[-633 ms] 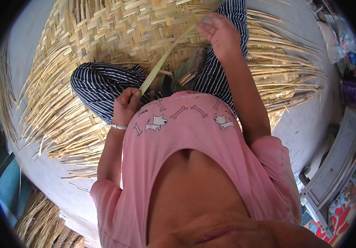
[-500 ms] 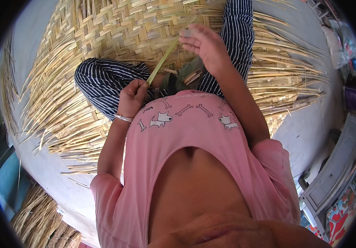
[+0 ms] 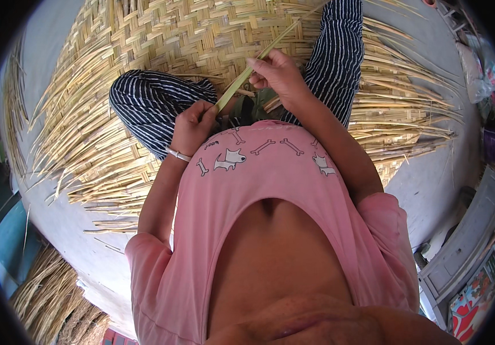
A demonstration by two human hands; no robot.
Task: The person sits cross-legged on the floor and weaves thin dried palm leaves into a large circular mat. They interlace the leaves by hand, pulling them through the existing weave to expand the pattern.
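A long flat green reed strip (image 3: 235, 86) runs slantwise between my two hands, its thin tail rising past my right hand toward the far right. My left hand (image 3: 194, 125), with a pale band at its wrist, is closed on the strip's near, wider end by my lap. Farther up, my right hand (image 3: 279, 73) pinches the strip between thumb and fingers. Beneath my legs spreads a woven reed mat (image 3: 201, 43) in a zigzag pattern, with long unwoven ends (image 3: 98, 149) fanning out on the left and right.
On the grey floor (image 3: 431, 178) at right stands a grey wooden piece of furniture (image 3: 468, 230), with plastic bags (image 3: 488, 86) farther back. At the lower left lies a heap of dry reeds (image 3: 43, 282) beside a blue-green object (image 3: 14, 241). My striped trouser legs (image 3: 336, 63) rest on the mat.
My right hand has come down and closed on the strip, where before it was blurred near the strip's upper part. My left hand has shifted slightly right, still holding its end.
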